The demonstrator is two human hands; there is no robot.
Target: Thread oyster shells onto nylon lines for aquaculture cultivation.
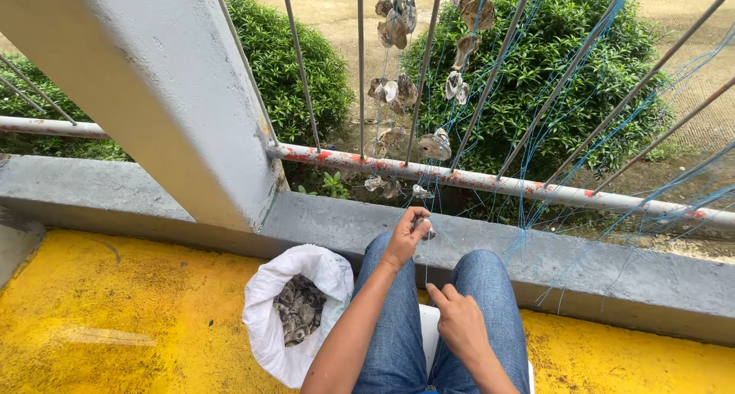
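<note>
You are sitting on a yellow floor with your knees in blue jeans pointing toward a grey concrete curb. Your left hand is raised just above the left knee, its fingers curled closed around a small shell that sits right at the near edge of the curb. Your right hand rests lower, over the right thigh, with thumb and forefinger pinched together on a thin line that runs straight up to the shell in the left hand; the other fingers are loosely bent.

To the left of your left knee, on the floor, stands a white sack with its mouth rolled open, and it is filled with grey shells.

Beyond the curb runs a railing with a rusty red and white lower bar and thin slanting rods. Strings of shells hang among the rods, far and above your left hand, and loose blue thread trails down on the right across the rail and the curb. A broad grey pillar rises on the left, and green bushes grow behind the railing.
</note>
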